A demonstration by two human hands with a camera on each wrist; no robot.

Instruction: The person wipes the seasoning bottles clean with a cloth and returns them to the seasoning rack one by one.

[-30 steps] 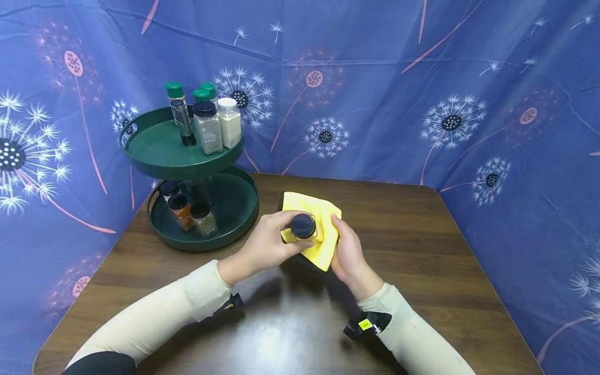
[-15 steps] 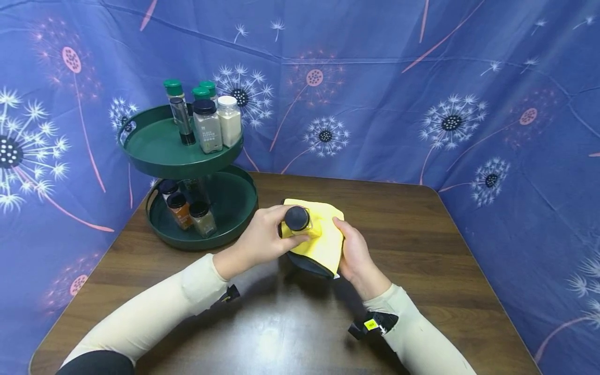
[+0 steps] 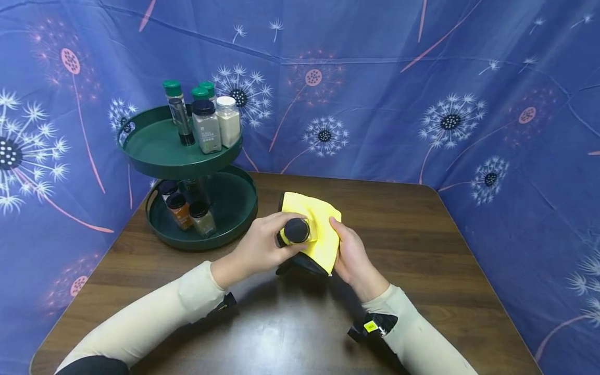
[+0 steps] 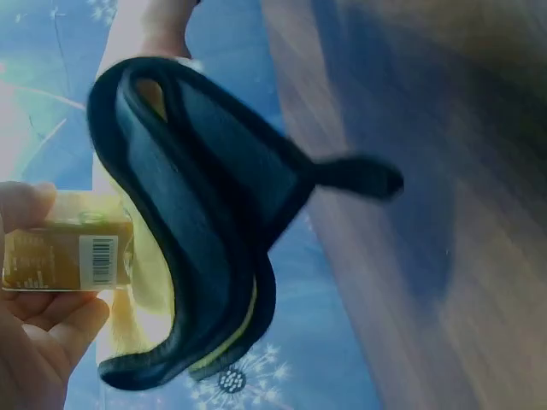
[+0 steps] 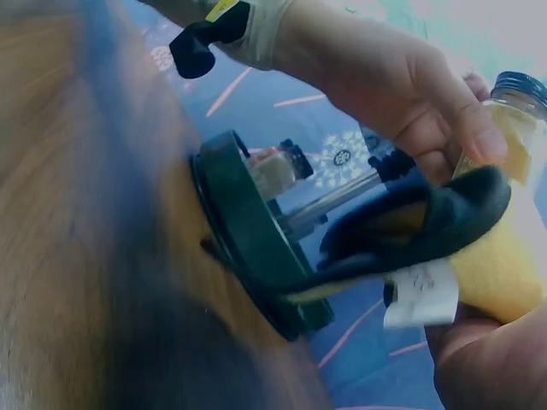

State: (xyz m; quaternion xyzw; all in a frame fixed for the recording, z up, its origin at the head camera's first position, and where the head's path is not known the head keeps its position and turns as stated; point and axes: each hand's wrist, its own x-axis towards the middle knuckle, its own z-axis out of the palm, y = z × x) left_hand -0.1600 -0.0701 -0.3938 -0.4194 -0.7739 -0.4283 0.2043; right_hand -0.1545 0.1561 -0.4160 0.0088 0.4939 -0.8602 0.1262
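Note:
My left hand (image 3: 262, 245) grips a clear spice jar (image 4: 64, 248) with a black lid (image 3: 297, 230), held above the table. In the left wrist view a barcode label shows on the jar's side. A yellow cloth (image 3: 321, 224) with a dark back and dark edging lies against the jar. My right hand (image 3: 353, 255) holds this cloth at its right side, thumb on the yellow face. Most of the right fingers are hidden behind the cloth. In the right wrist view the cloth's white tag (image 5: 423, 295) hangs below its dark edge.
A two-tier green tray stand (image 3: 178, 169) stands at the left on the wooden table (image 3: 398, 250). Several spice bottles, with a black-lidded pepper jar (image 3: 207, 127) among them, are on the upper tier. More jars, one orange (image 3: 179, 211), stand below. A patterned blue curtain (image 3: 375, 104) hangs behind.
The cloth first dips toward me, then moves back up against the jar. The jar shifts slightly left overall. Both hands keep their holds.

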